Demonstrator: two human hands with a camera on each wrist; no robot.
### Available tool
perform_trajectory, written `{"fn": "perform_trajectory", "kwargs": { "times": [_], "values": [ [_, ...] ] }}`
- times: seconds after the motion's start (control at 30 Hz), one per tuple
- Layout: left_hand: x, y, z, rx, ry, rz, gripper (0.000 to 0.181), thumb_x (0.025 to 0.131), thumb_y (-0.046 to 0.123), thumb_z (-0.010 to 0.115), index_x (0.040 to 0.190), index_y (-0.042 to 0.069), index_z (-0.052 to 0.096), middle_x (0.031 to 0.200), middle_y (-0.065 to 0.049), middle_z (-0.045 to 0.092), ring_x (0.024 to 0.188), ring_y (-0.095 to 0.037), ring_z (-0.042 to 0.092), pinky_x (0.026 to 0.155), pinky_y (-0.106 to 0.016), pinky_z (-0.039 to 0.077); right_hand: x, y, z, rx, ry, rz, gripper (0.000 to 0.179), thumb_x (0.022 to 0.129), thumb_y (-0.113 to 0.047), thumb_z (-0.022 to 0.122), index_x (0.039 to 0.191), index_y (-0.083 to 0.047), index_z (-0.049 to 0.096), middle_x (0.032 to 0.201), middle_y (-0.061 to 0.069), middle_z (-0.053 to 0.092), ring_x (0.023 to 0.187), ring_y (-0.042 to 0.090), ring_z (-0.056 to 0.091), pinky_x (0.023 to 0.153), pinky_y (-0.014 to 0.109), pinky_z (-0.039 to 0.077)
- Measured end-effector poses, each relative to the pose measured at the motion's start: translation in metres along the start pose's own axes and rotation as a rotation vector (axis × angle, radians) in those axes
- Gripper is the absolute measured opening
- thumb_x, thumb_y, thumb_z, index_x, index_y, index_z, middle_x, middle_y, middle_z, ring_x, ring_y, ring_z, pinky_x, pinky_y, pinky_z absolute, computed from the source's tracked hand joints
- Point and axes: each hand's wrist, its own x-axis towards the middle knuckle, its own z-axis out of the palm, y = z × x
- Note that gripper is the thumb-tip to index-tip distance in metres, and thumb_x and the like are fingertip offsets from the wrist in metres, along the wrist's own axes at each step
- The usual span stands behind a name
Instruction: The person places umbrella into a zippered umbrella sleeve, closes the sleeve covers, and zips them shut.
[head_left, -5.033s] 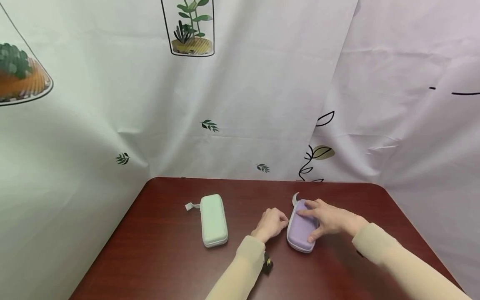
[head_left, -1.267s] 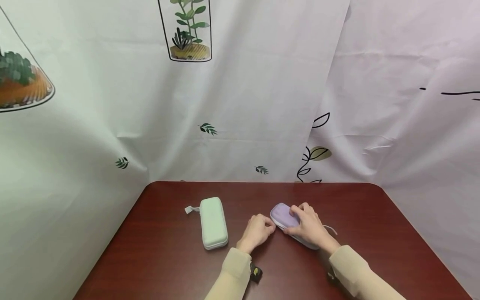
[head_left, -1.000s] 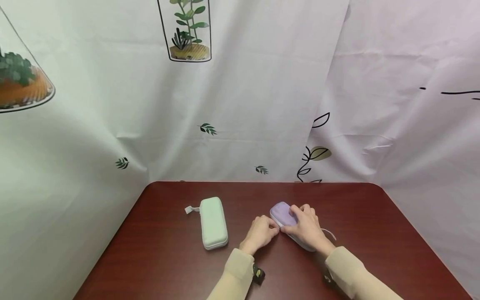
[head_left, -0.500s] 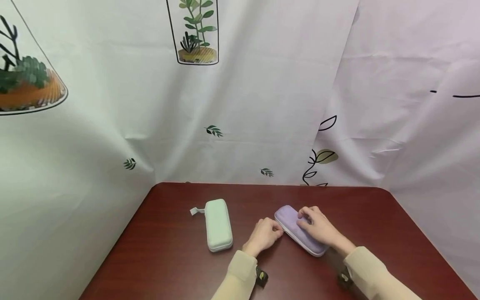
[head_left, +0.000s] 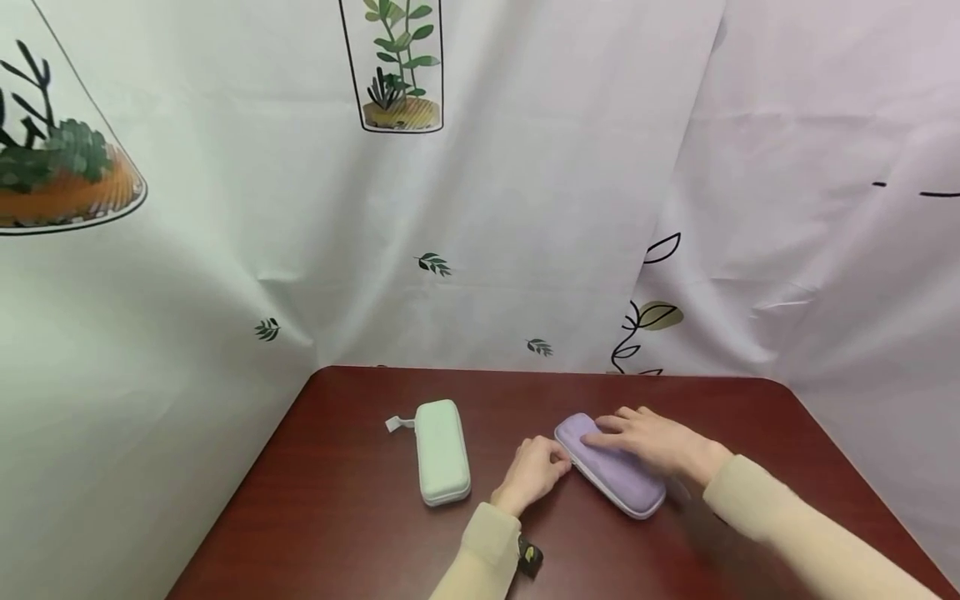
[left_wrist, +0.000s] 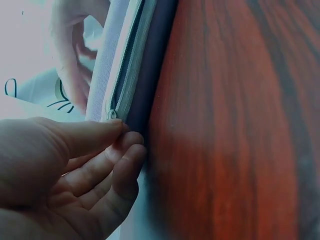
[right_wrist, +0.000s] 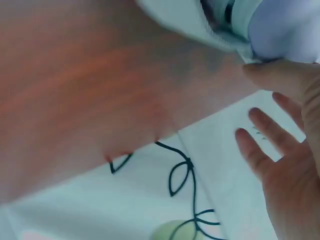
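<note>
A purple zip case [head_left: 618,479] with a white zipper band lies slantwise on the table, its far end pointing left. My left hand [head_left: 532,472] is at its left side near the far end. Up close in the left wrist view, thumb and forefinger pinch at the small zipper pull [left_wrist: 112,115]; a dark slit runs between the zipper tapes beyond it. My right hand [head_left: 656,442] lies over the top of the case with fingers extended. In the right wrist view its thumb is at the case's edge, the other fingers spread apart.
A mint green zip case [head_left: 442,454] with a small wrist strap [head_left: 400,423] lies to the left of my left hand. The dark red table [head_left: 360,533] ends at a white printed curtain [head_left: 480,208] behind.
Over five seconds the purple case has turned, its far end swinging left. My right hand has loosened its grip on the case and shifted right. My left hand stays at the zipper side.
</note>
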Motion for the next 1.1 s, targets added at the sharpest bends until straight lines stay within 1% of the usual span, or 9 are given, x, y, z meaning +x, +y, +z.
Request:
{"fn": "perform_trajectory", "kwargs": {
  "times": [0.1,0.2,0.3,0.4,0.53,0.7,0.87,1.0,1.1],
  "values": [
    [0.001,0.0,0.001,-0.01,0.017,0.01,0.004,0.083,0.012,0.076,0.081,0.016,0.078,0.069,0.015,0.065,0.062,0.001,0.054,0.061,-0.021,0.043,0.002,-0.001,-0.005,-0.068,-0.004,-0.038,0.076,0.076,0.009,0.062,0.138,-0.034,0.056,0.137,0.013,0.053,0.118,0.036,0.051,0.091,0.057,0.042],
    [0.002,-0.001,0.0,-0.011,0.036,0.002,0.005,0.082,0.012,0.077,0.08,0.016,0.077,0.068,0.015,0.065,0.062,0.001,0.054,0.06,-0.02,0.043,0.005,-0.002,-0.005,-0.086,0.006,-0.08,0.083,0.07,0.01,0.065,0.139,-0.035,0.054,0.14,0.013,0.051,0.121,0.039,0.05,0.093,0.056,0.041],
    [0.001,-0.004,-0.001,-0.027,0.058,-0.018,0.007,0.08,0.011,0.077,0.076,0.017,0.076,0.065,0.015,0.062,0.061,0.001,0.053,0.058,-0.02,0.043,0.007,-0.002,0.002,-0.07,-0.016,-0.074,0.091,0.064,0.013,0.066,0.141,-0.034,0.052,0.143,0.013,0.049,0.126,0.04,0.047,0.095,0.058,0.04],
    [0.0,-0.005,-0.002,-0.037,0.069,-0.021,0.011,0.079,0.01,0.077,0.072,0.017,0.073,0.061,0.016,0.06,0.059,0.002,0.051,0.058,-0.02,0.043,0.007,-0.001,0.008,-0.04,-0.031,-0.055,0.089,0.065,0.008,0.074,0.141,-0.032,0.052,0.144,0.014,0.048,0.128,0.041,0.045,0.096,0.06,0.04],
    [-0.001,-0.005,-0.005,-0.047,0.029,-0.022,0.014,0.082,0.011,0.076,0.071,0.017,0.071,0.059,0.017,0.057,0.057,0.001,0.049,0.058,-0.02,0.041,0.007,-0.001,0.012,0.009,-0.029,-0.044,0.09,0.06,-0.009,0.087,0.141,-0.026,0.052,0.144,0.017,0.047,0.129,0.042,0.044,0.096,0.06,0.039],
    [-0.002,-0.007,-0.01,-0.058,-0.042,-0.003,0.013,0.084,0.012,0.074,0.072,0.016,0.07,0.06,0.016,0.055,0.058,0.0,0.048,0.058,-0.021,0.04,0.009,-0.001,0.013,0.045,-0.019,-0.023,0.093,0.054,-0.026,0.09,0.14,-0.023,0.053,0.143,0.017,0.047,0.13,0.041,0.042,0.097,0.06,0.039],
    [-0.008,-0.009,-0.014,-0.049,-0.101,0.034,0.011,0.083,0.012,0.074,0.074,0.017,0.071,0.061,0.018,0.056,0.06,0.001,0.048,0.062,-0.02,0.04,0.009,-0.002,0.014,0.056,0.008,-0.028,0.091,0.053,-0.031,0.09,0.136,-0.021,0.056,0.14,0.019,0.049,0.127,0.043,0.045,0.095,0.059,0.04],
    [-0.012,-0.008,-0.016,-0.043,-0.13,0.052,0.011,0.083,0.011,0.074,0.074,0.017,0.071,0.06,0.018,0.056,0.06,0.003,0.048,0.063,-0.019,0.04,0.009,-0.002,0.015,0.066,0.001,-0.017,0.091,0.054,-0.029,0.09,0.137,-0.02,0.055,0.141,0.02,0.049,0.128,0.042,0.044,0.096,0.058,0.04],
    [-0.015,-0.007,-0.017,-0.046,-0.144,0.059,0.01,0.084,0.011,0.074,0.075,0.016,0.072,0.061,0.018,0.057,0.06,0.004,0.048,0.062,-0.019,0.041,0.009,-0.002,0.016,0.073,0.014,-0.014,0.091,0.053,-0.032,0.091,0.136,-0.02,0.056,0.139,0.021,0.05,0.127,0.042,0.045,0.095,0.059,0.04]
  ]
}}
